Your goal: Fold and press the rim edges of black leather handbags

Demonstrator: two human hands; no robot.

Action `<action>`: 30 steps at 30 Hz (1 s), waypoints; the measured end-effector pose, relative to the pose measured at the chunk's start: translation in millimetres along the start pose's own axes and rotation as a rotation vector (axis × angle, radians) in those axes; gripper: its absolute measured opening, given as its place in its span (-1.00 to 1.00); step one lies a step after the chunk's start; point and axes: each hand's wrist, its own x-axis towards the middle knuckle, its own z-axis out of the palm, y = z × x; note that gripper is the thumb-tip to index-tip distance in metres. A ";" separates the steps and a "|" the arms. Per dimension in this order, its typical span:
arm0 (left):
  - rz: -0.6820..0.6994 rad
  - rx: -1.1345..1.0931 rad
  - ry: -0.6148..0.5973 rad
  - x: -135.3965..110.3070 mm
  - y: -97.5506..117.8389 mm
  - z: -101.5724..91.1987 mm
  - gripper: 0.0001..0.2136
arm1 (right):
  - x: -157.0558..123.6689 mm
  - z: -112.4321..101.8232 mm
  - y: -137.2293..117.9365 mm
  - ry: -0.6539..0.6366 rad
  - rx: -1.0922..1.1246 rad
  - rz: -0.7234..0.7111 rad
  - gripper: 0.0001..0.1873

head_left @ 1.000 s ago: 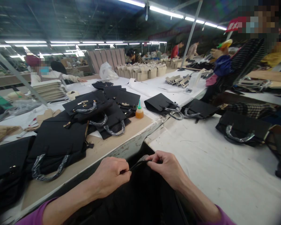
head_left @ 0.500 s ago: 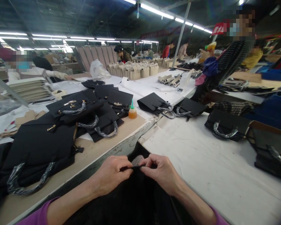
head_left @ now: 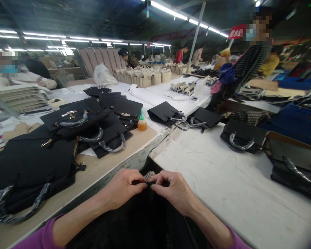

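Bottom centre: left hand [head_left: 124,188] and right hand [head_left: 174,191] both pinch checked fabric tab [head_left: 149,175], between brown surface [head_left: 101,167] and white surface [head_left: 223,180]. Black handbags [head_left: 33,162] left; strip lights [head_left: 171,10] overhead.

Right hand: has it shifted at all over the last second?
Yes. Against the white table, the right hand has drawn leftward, meeting the left hand at the checked fabric tab.

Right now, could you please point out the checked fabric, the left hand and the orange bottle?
checked fabric [head_left: 149,175]: head view, on its patterned top.
left hand [head_left: 124,189]: head view, on its back.
orange bottle [head_left: 142,125]: head view, on its body.
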 end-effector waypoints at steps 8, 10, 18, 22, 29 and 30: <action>-0.061 -0.009 0.004 2.2 3.5 -0.3 -0.83 | -0.9 -13.7 -7.9 -0.071 -0.128 -0.114 -0.82; -0.059 -0.016 0.006 2.3 4.1 0.8 -0.84 | -1.0 -14.5 -7.4 -0.069 -0.138 -0.107 -0.81; -0.014 -0.072 0.022 -0.6 3.0 4.8 -0.85 | -3.0 -6.2 -8.5 0.088 -0.206 0.015 -0.80; 0.039 -0.069 0.013 -0.7 3.9 4.7 -0.85 | -3.9 -2.7 -10.5 0.127 -0.240 0.069 -0.82; -0.036 -0.133 -0.025 2.5 7.6 8.3 -0.88 | -4.7 -2.8 -4.7 0.195 -0.197 0.039 -0.77; -0.064 -0.162 -0.043 4.5 6.9 9.7 -0.82 | -5.3 -3.2 -3.5 0.184 -0.175 0.027 -0.78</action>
